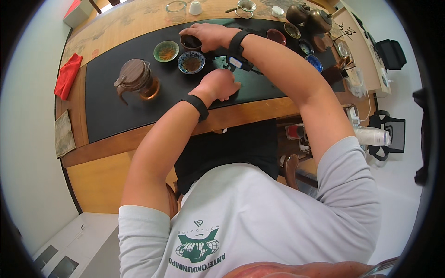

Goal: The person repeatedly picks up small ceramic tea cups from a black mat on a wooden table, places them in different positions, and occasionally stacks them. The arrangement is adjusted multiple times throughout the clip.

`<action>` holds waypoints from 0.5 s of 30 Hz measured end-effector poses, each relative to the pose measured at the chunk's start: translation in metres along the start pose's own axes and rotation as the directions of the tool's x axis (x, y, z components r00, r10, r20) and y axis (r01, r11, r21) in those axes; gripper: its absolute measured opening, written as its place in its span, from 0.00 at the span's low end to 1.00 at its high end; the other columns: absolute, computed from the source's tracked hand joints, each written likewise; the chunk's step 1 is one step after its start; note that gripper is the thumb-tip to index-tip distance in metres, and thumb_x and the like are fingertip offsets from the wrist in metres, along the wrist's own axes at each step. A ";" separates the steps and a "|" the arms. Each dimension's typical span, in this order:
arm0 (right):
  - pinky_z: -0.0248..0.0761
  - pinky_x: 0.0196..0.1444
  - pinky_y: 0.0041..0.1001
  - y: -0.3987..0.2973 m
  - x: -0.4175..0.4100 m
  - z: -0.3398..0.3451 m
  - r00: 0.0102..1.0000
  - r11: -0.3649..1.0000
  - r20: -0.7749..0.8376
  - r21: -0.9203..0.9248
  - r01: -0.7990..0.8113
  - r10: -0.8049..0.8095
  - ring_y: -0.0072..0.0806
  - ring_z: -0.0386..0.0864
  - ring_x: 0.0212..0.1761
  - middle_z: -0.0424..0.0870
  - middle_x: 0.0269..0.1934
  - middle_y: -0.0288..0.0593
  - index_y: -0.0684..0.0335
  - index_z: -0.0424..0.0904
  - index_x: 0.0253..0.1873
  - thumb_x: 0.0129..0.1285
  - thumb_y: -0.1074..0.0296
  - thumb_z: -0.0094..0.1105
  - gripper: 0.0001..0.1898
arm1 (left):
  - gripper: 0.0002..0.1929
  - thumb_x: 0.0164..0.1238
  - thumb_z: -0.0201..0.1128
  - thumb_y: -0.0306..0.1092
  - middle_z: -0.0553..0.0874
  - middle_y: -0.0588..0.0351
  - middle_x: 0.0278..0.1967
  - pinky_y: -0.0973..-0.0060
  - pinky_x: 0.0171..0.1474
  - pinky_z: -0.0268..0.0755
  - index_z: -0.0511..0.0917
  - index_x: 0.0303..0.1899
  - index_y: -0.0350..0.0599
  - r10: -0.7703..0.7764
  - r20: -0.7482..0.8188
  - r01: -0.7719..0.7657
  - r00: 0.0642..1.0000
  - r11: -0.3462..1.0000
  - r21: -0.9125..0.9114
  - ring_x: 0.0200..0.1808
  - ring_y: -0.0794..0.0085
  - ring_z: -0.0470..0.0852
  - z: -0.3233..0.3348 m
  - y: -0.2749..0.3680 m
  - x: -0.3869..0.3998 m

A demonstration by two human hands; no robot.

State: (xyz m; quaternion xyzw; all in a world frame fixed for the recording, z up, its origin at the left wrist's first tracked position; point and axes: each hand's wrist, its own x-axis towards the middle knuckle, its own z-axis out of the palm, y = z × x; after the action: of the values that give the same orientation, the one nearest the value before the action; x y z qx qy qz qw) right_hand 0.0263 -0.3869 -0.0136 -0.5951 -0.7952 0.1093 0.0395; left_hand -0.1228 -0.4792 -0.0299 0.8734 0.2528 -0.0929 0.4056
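My right hand (205,34) is at the rim of a dark brown teacup (191,42), its fingers over the far edge and the thumb at the near side. Dark liquid shows inside the cup. My left hand (219,84) rests with curled fingers near the mat's front edge; whether anything is under them is hidden. Left of the dark cup sits a green teacup (166,51) with amber liquid, and just in front a blue-and-white patterned teacup (191,63), also filled. A glass teapot (149,88) with a wooden lid and some amber tea stands to the left.
Along the black mat's (114,114) right side are a red cup (276,37), a blue cup (314,63) and several others. Two bronze-coloured jars (318,21), a strainer (247,5), a glass bowl (176,11) and a white cup (195,7) line the back. A red cloth (68,76) lies left.
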 end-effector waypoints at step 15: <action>0.84 0.59 0.46 -0.031 -0.038 -0.038 0.990 0.980 -0.083 -0.153 -0.128 0.116 0.52 0.84 0.66 0.83 0.62 0.50 0.47 0.74 0.76 0.51 0.61 0.84 0.44 | 0.22 0.80 0.61 0.48 0.92 0.53 0.23 0.66 0.39 0.85 0.87 0.30 0.40 -0.011 -0.016 0.011 1.000 0.999 0.043 0.26 0.65 0.92 0.001 0.002 -0.002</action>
State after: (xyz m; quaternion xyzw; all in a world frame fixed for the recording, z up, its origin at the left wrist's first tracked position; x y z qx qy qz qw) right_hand 0.0154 -0.4268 0.0331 -0.6477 -0.7613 0.0263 0.0147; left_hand -0.1235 -0.4819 -0.0284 0.8813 0.2586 -0.0939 0.3842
